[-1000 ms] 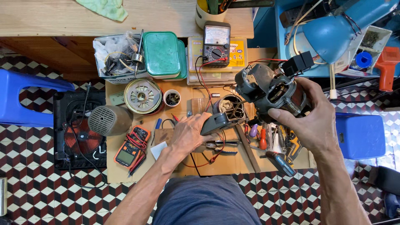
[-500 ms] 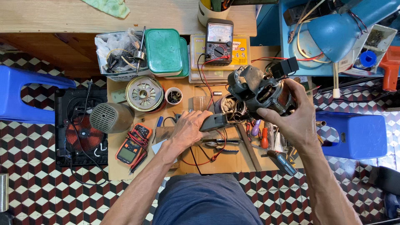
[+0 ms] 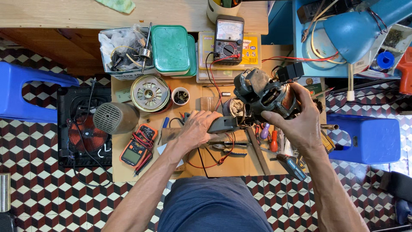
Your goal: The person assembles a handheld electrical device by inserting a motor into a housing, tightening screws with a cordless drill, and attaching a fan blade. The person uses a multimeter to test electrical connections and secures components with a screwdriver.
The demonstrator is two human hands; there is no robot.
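At the far edge of your worktop point(image 3: 128, 169) a yellow flat package point(image 3: 249, 49) lies under the grey meter point(image 3: 228, 38), with a green lidded box point(image 3: 171, 48) to its left and an open carton of small parts point(image 3: 124, 53) beside that. An orange meter point(image 3: 137, 146) lies near the left edge.

Compared with a second ago, the motor point(image 3: 264, 96) sits lower and more to the left, closer to your left hand.

Your right hand point(image 3: 300, 122) grasps the motor from below, fingers curled around its copper-wound body, raised over the worktop. Your left hand point(image 3: 197, 129) lies palm down, gripping a grey tool point(image 3: 223, 124) whose tip reaches the motor.
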